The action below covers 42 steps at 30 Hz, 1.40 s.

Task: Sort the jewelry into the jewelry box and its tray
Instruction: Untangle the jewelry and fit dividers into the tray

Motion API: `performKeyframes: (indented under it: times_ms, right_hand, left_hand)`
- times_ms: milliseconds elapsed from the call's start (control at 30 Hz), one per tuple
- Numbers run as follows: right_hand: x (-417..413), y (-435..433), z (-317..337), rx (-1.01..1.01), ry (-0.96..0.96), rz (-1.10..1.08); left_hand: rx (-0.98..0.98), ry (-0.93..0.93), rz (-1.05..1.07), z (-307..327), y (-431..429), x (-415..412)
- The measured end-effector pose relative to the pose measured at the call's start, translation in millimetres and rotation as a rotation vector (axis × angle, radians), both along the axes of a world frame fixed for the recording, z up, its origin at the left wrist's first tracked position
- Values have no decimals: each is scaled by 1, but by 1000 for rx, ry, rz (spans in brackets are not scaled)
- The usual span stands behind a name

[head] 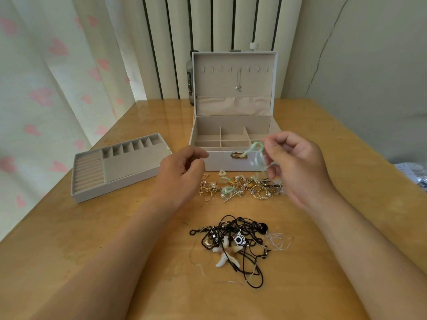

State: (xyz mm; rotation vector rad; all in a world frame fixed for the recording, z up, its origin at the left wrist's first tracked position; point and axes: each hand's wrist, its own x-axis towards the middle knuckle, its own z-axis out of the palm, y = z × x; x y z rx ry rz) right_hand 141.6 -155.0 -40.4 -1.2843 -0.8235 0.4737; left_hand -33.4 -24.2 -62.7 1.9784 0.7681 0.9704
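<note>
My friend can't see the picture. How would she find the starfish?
Start at the open box. Closest to the viewer lies a tangle of black cords. The starfish is in its left part: pale, pointy-armed, unlike the small silver camera charm beside it.

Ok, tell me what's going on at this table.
A person is sorting jewelry on a wooden table. Their right hand pinches a pale green ribbon piece, held up in front of the open beige jewelry box. The left hand hovers with curled fingers; whether it holds anything is unclear. The beige divided tray left of the box looks empty, and one silver necklace hangs in the lid. A pile of gold and pearl pieces and a tangle of black cord necklaces lie unsorted.
</note>
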Motion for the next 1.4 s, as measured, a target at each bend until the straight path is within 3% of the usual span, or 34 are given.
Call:
performKeyframes:
  times_ms: [133,300,633,833,1033,1233,1400]
  right_hand:
    - [-11,3,-4,-29,-207,155]
    - [-21,7,-9,-2,-236,271]
    - [-19,8,-10,-86,-220,217]
    - [-18,8,-11,-113,-104,219]
    - [-19,7,-9,-68,23,296]
    - [-18,5,-9,-47,18,311]
    - [-20,5,-9,-40,-74,303]
  left_hand:
    - [-30,-66,-204,5,-13,1]
    - [-209,-127,-401,4,-21,5]
    - [-308,-184,-405,3,-18,6]
    - [-452,-256,-403,2,-17,8]
    - [-549,-216,-404,2,-18,9]
    - [-550,-225,-400,3,-16,10]
    - [-378,-188,-429,1,-16,5]
